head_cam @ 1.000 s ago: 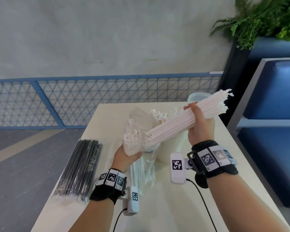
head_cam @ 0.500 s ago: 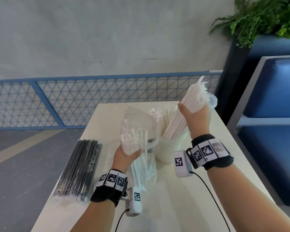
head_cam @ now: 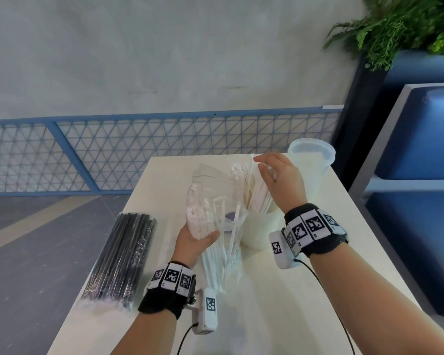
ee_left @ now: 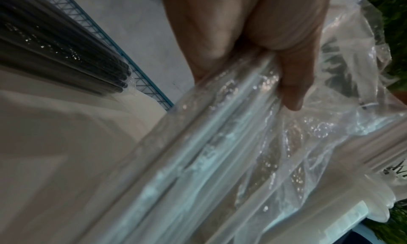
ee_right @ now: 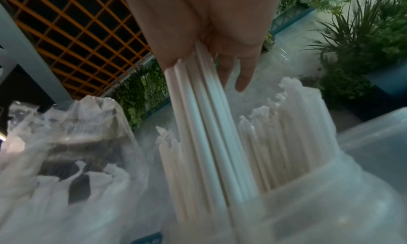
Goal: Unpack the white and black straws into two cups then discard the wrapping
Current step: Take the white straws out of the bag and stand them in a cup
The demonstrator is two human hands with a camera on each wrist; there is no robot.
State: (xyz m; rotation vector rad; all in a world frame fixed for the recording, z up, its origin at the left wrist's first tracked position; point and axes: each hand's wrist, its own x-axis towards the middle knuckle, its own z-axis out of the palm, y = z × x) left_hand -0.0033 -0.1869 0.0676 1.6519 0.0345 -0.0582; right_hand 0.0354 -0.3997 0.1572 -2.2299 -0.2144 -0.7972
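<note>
- Spanning the foreground, a cream table (head_cam: 280, 290) fronts blue mesh fencing (head_cam: 139, 155) and a grey wall.
- Wrapped black straws (head_cam: 123, 257) lie at its left edge; an empty cup (head_cam: 312, 160) stands far right.
- Left hand (head_cam: 194, 243) grips the clear wrapping (head_cam: 223, 226).
- Right hand (head_cam: 280, 179), fingers now loosened, has lowered the white straws (head_cam: 256, 193) into the near cup (head_cam: 256, 231).

Crinkly, glossy clear plastic wrapping (head_cam: 215, 221) around matt white straws (head_cam: 254, 193). Translucent frosted plastic cup (head_cam: 310, 160). Shiny film over black straws (head_cam: 123, 257). Smooth, matt cream table (head_cam: 280, 303).
</note>
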